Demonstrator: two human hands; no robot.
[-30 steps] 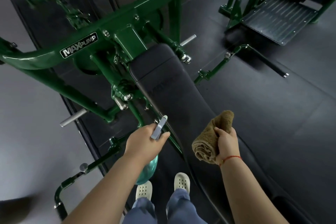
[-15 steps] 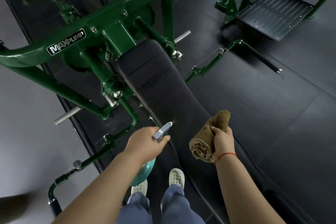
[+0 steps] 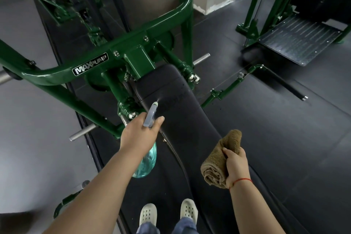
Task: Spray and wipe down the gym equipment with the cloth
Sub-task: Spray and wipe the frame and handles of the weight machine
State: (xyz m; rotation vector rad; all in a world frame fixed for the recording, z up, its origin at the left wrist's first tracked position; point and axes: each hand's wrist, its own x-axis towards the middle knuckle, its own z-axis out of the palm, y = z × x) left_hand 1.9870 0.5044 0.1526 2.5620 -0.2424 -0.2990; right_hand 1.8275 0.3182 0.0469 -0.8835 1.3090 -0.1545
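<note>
Dark rubber flooring (image 3: 284, 138) lies under a long black bench pad (image 3: 182, 119), smooth and slightly curved, which runs from the person's feet up to a green steel frame (image 3: 133, 49) labelled MAXPUMP. The left hand (image 3: 140, 133) grips a teal spray bottle (image 3: 146, 161) over the pad's left edge, fingers curled round its neck, nozzle towards the pad's upper end. The right hand (image 3: 236, 165) clutches a rolled brown cloth (image 3: 218, 159) above the pad's right side. A steel peg (image 3: 83, 133) juts from the frame at left; a ribbed footplate (image 3: 298, 38) stands well apart, far right.
</note>
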